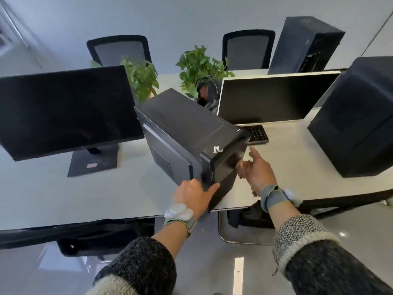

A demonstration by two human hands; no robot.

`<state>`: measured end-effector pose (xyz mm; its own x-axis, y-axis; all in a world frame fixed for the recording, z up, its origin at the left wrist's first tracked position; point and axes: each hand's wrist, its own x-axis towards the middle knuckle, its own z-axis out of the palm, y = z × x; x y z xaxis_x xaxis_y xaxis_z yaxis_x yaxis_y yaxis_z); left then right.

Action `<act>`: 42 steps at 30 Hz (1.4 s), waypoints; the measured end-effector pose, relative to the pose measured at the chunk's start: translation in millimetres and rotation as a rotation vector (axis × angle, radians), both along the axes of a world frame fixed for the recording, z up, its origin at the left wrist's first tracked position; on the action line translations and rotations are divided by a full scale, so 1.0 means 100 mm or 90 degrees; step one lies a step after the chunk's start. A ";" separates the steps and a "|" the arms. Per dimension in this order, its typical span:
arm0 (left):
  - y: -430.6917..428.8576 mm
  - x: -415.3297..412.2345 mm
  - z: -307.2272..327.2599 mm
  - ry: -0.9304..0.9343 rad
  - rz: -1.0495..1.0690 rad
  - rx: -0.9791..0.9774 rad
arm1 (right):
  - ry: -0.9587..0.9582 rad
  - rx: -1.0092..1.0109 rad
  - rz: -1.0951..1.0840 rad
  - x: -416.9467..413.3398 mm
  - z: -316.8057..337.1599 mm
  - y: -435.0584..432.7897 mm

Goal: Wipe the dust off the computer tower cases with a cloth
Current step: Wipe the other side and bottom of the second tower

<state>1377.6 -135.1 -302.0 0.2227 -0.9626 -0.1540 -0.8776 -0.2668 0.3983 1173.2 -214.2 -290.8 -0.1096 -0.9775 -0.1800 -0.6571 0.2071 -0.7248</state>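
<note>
Steadiness is what I'd mind: left hand curled round the tilted tower at the tabletop near edge, right hand bracing its front, fingers fairly straight.

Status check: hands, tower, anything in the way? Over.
Left hand grips tower near corner. Right hand at its front, grip unclear. Tower tilted at desk edge. No cloth in view; keyboard close behind.

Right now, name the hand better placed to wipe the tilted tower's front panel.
Probably right: the right hand is at the front panel, while the left hand grips the tower's corner. No cloth visible.
</note>
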 end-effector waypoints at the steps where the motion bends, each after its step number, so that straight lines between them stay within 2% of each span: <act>1: 0.00 0.02 0.01 -0.007 0.006 0.001 | -0.023 0.014 0.029 -0.01 -0.01 -0.03; 5: -0.05 0.04 0.05 -0.014 -0.002 -0.009 | -0.162 0.042 0.058 -0.05 -0.18 -0.07; 8: -0.09 0.07 0.04 0.001 -0.016 0.001 | -0.190 0.018 0.050 -0.04 -0.21 -0.04; 15: -0.06 0.38 0.07 -0.033 -0.046 0.029 | -0.126 -0.025 0.071 0.10 -0.17 0.14; 20: -0.06 0.99 0.15 0.043 -0.061 0.047 | -0.067 -0.049 0.120 0.46 -0.25 0.35; 26: -0.19 1.61 0.25 0.068 -0.067 0.102 | -0.029 -0.089 0.142 0.93 -0.36 0.46; 32: -0.28 2.06 0.26 0.055 -0.088 0.109 | 0.034 -0.110 0.107 1.43 -0.37 0.53; 34: -0.29 2.13 0.23 0.049 -0.117 0.106 | -0.004 -0.106 0.058 1.55 -0.41 0.57; 36: -0.29 2.24 0.19 0.046 -0.148 0.100 | -0.106 -0.028 -0.036 1.65 -0.54 0.63; 38: -0.30 2.27 0.14 0.036 -0.191 0.111 | -0.187 0.111 -0.098 1.67 -0.70 0.78; 42: -0.37 2.72 -0.05 0.019 -0.264 0.163 | -0.311 0.330 -0.038 2.30 -0.79 1.14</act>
